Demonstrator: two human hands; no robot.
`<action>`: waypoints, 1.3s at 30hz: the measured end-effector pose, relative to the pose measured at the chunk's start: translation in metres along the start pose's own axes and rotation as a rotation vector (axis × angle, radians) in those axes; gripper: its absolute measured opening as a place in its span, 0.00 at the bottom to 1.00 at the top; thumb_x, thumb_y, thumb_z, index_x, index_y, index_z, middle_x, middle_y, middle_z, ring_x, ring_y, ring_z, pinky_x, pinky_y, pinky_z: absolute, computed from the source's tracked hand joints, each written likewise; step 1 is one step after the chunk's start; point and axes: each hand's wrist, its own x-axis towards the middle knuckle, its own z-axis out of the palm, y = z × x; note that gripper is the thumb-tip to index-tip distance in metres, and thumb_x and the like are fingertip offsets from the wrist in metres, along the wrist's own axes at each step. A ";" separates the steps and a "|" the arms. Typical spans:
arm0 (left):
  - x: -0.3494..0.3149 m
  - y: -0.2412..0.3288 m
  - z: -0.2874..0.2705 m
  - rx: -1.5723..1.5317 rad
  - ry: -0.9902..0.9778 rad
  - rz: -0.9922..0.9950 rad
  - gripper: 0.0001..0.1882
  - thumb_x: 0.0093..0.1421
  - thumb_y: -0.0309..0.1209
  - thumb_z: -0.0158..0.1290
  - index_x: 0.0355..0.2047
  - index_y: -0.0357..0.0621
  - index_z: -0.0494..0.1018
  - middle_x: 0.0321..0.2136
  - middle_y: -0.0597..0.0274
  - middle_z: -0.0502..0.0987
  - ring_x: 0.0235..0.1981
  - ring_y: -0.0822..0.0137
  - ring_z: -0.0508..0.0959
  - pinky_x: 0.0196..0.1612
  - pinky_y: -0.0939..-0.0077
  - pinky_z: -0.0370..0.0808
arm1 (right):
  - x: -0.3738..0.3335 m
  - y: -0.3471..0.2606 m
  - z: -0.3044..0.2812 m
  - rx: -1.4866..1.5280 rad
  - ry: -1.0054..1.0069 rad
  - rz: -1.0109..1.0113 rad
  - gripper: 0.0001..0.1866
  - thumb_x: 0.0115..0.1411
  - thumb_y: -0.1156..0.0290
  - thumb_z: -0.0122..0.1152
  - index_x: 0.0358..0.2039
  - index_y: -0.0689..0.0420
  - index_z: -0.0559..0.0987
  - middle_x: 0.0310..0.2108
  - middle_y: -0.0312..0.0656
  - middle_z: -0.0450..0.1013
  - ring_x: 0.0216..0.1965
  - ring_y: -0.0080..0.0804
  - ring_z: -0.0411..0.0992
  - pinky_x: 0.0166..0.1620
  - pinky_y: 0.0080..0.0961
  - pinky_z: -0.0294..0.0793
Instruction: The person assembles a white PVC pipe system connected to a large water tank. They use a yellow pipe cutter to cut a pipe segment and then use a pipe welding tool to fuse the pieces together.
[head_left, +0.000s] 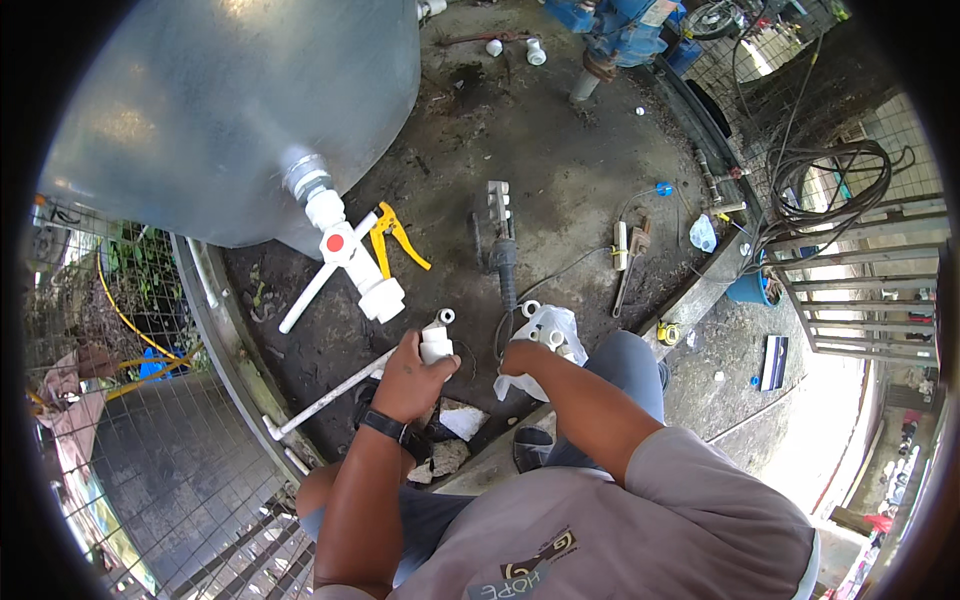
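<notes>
My left hand, a dark band on its wrist, is closed around a white plastic pipe fitting. A smaller white fitting end shows just beyond it. To the right, my right hand reaches into a thin clear plastic bag with several white fittings in it; its fingers are hidden there. Ahead of my left hand, a white valve with a red centre joins the big metal tank. A yellow pipe cutter lies beside the valve. A dark pipe-heating tool lies further out with its cord.
A white pipe runs left of my left hand, near broken stones. On the right lie a pipe wrench and a short white pipe. A blue pump stands far off. Coiled cable hangs by a slatted gate.
</notes>
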 end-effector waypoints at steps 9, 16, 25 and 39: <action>0.018 -0.028 0.001 -0.319 0.223 -0.191 0.24 0.52 0.37 0.63 0.40 0.30 0.71 0.34 0.51 0.78 0.34 0.63 0.78 0.39 0.69 0.73 | -0.087 -0.092 -0.167 0.645 0.548 -0.578 0.51 0.50 0.42 0.66 0.63 0.67 0.58 0.40 0.54 0.78 0.42 0.41 0.78 0.46 0.32 0.76; 0.024 -0.042 0.009 -0.519 0.199 -0.126 0.25 0.53 0.37 0.63 0.44 0.30 0.71 0.36 0.50 0.79 0.36 0.63 0.78 0.42 0.68 0.73 | -0.087 -0.168 -0.167 0.416 0.405 -0.349 0.41 0.39 0.42 0.73 0.41 0.68 0.79 0.40 0.54 0.78 0.43 0.41 0.79 0.46 0.33 0.77; 0.036 -0.051 0.013 -0.594 0.065 -0.135 0.20 0.58 0.36 0.59 0.47 0.39 0.69 0.38 0.61 0.76 0.37 0.72 0.74 0.38 0.75 0.72 | -0.049 -0.153 -0.160 0.587 0.378 -0.497 0.41 0.39 0.46 0.73 0.44 0.69 0.77 0.41 0.54 0.78 0.42 0.42 0.78 0.45 0.32 0.77; -0.010 -0.025 0.002 -0.344 0.065 -0.152 0.23 0.58 0.36 0.60 0.48 0.33 0.70 0.38 0.59 0.77 0.38 0.72 0.76 0.43 0.75 0.74 | 0.097 0.036 -0.042 1.020 0.642 0.515 0.39 0.48 0.52 0.69 0.54 0.64 0.68 0.45 0.56 0.74 0.47 0.49 0.74 0.49 0.42 0.72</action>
